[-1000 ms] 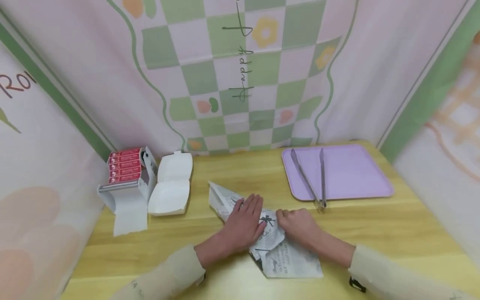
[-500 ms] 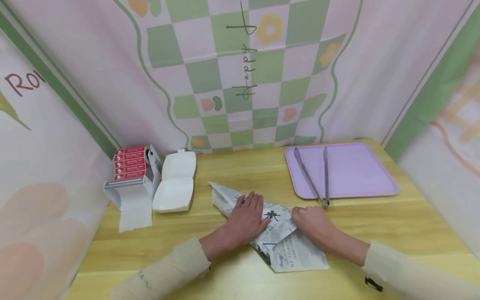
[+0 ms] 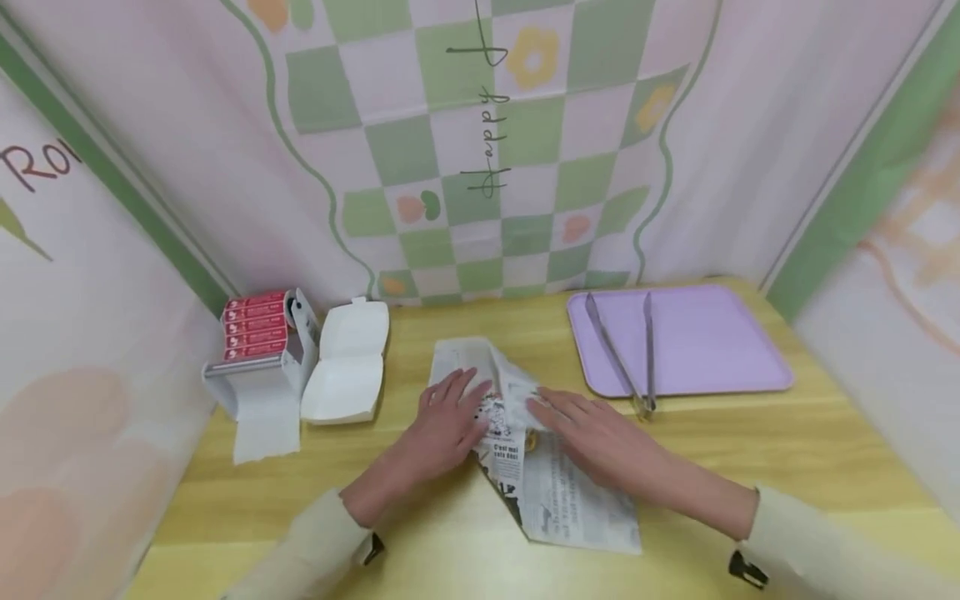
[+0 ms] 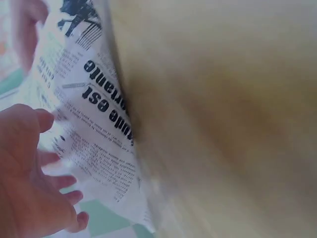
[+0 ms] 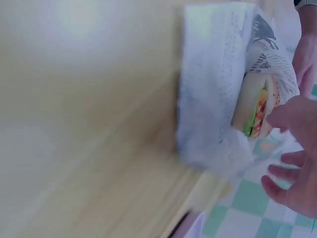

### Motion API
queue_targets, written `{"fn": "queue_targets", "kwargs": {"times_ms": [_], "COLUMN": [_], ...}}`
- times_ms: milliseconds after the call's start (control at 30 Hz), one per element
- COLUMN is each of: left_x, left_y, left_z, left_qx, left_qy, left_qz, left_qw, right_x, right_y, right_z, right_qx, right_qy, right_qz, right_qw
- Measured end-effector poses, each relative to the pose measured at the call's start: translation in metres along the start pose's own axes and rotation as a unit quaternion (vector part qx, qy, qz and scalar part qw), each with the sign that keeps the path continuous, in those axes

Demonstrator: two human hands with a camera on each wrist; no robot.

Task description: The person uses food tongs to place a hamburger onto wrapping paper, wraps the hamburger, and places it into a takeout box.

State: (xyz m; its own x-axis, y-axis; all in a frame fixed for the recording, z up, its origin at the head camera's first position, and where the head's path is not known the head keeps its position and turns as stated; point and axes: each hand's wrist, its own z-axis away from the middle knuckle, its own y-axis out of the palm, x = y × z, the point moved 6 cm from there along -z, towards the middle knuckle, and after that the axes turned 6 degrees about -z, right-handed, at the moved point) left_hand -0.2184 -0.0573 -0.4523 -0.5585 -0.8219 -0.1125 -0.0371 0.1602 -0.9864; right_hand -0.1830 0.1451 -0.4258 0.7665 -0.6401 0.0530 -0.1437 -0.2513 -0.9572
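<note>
A newspaper-print wrapping sheet (image 3: 581, 504) lies partly folded around a sandwich (image 5: 256, 106) in the middle of the table. Bread, lettuce and a red-orange filling show in the right wrist view; from the head only a small bit peeks out between the folds. My left hand (image 3: 450, 421) rests on the left side of the paper, fingers stretched forward and slightly spread. Across from it, my right hand (image 3: 600, 433) has its fingers extended over the right flap. Its thumb comes close to the sandwich in the right wrist view.
A lilac tray (image 3: 720, 342) stands back right, with metal tongs (image 3: 648, 350) lying across its near edge. At the left are an opened white takeaway box (image 3: 348, 362) and a dispenser (image 3: 258, 367) holding a red-and-white label roll. A patterned curtain (image 3: 472, 208) hangs behind the table.
My right hand has let go of the paper's right edge and moved left, fingers now extended. The paper's far end has spread upward, and a bit of the sandwich shows. My left hand shifted left.
</note>
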Motion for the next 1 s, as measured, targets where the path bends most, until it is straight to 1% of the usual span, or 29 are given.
{"fn": "queue_targets", "kwargs": {"times_ms": [67, 133, 200, 267, 333, 367, 467, 533, 567, 667, 767, 867, 933, 1000], "left_x": [-0.001, -0.003, -0.004, -0.003, -0.001, 0.000, 0.007, 0.012, 0.014, 0.019, 0.021, 0.024, 0.029, 0.037], "left_y": [0.003, 0.006, 0.007, 0.005, 0.004, 0.003, 0.001, 0.001, 0.001, 0.004, 0.005, 0.002, -0.002, -0.005], "left_z": [0.002, 0.003, 0.002, -0.002, -0.009, -0.013, -0.024, -0.029, -0.030, -0.034, -0.037, -0.037, -0.034, -0.027], "left_qx": [0.017, 0.025, 0.021, 0.005, -0.006, -0.009, -0.011, -0.015, -0.019, -0.033, -0.052, -0.076, -0.092, -0.103], "left_qy": [0.012, 0.019, 0.014, -0.002, -0.017, -0.024, -0.042, -0.055, -0.063, -0.086, -0.097, -0.105, -0.122, -0.151], "left_qz": [0.000, -0.004, 0.000, 0.020, 0.066, 0.094, 0.156, 0.176, 0.176, 0.170, 0.163, 0.168, 0.183, 0.200], "left_qw": [0.9998, 0.9995, 0.9997, 0.9998, 0.9976, 0.9953, 0.9867, 0.9826, 0.9821, 0.9811, 0.9804, 0.9772, 0.9710, 0.9628], "right_x": [0.001, 0.001, -0.001, -0.004, -0.006, -0.006, -0.001, 0.004, 0.007, 0.010, 0.010, 0.010, 0.011, 0.012], "right_y": [0.001, 0.004, 0.007, 0.009, 0.010, 0.011, 0.014, 0.017, 0.018, 0.024, 0.028, 0.031, 0.032, 0.034], "right_z": [-0.012, -0.022, -0.029, -0.034, -0.034, -0.034, -0.031, -0.031, -0.031, -0.031, -0.033, -0.033, -0.033, -0.033], "right_qx": [-0.003, -0.012, -0.036, -0.067, -0.095, -0.107, -0.123, -0.122, -0.120, -0.097, -0.064, -0.040, -0.027, -0.014], "right_qy": [-0.019, -0.027, -0.025, -0.026, -0.034, -0.045, -0.095, -0.127, -0.140, -0.153, -0.142, -0.126, -0.117, -0.110], "right_qz": [-0.013, -0.011, -0.011, -0.013, -0.019, -0.016, 0.016, 0.044, 0.054, 0.069, 0.071, 0.066, 0.062, 0.056], "right_qw": [0.9997, 0.9995, 0.9990, 0.9973, 0.9947, 0.9931, 0.9876, 0.9834, 0.9813, 0.9810, 0.9852, 0.9890, 0.9908, 0.9923]}}
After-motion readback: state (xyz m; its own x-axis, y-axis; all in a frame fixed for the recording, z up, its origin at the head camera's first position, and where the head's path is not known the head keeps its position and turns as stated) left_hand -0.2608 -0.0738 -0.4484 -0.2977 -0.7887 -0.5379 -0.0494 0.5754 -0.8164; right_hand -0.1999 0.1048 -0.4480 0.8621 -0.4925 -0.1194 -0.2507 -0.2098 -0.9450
